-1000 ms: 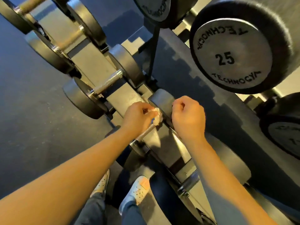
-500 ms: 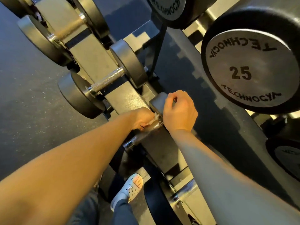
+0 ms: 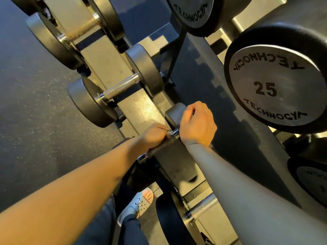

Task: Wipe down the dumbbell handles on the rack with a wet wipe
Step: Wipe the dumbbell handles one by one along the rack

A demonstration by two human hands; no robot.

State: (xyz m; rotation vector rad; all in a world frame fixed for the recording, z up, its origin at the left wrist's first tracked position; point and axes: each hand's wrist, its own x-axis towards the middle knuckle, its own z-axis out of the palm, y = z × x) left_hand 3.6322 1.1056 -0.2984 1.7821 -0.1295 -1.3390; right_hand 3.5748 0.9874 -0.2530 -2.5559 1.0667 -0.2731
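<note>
My left hand grips a crumpled white wet wipe against the knurled metal handle of a dumbbell on the low rack rail. Only a small bit of the wipe shows past my fingers. My right hand is curled over the far rubber head of that same dumbbell, holding it. The near head of this dumbbell is hidden under my left forearm. On the rail beyond lies another dumbbell with a bare knurled handle.
The grey rack rail runs from top left to bottom right with several dumbbells on it. A large "25" dumbbell head hangs close on the upper tier at right. Dark rubber floor lies left. My sandalled foot stands by the rack.
The view has closed in on the rack. My left hand slid the wipe along the handle toward the far head, and my right hand settled over that head.
</note>
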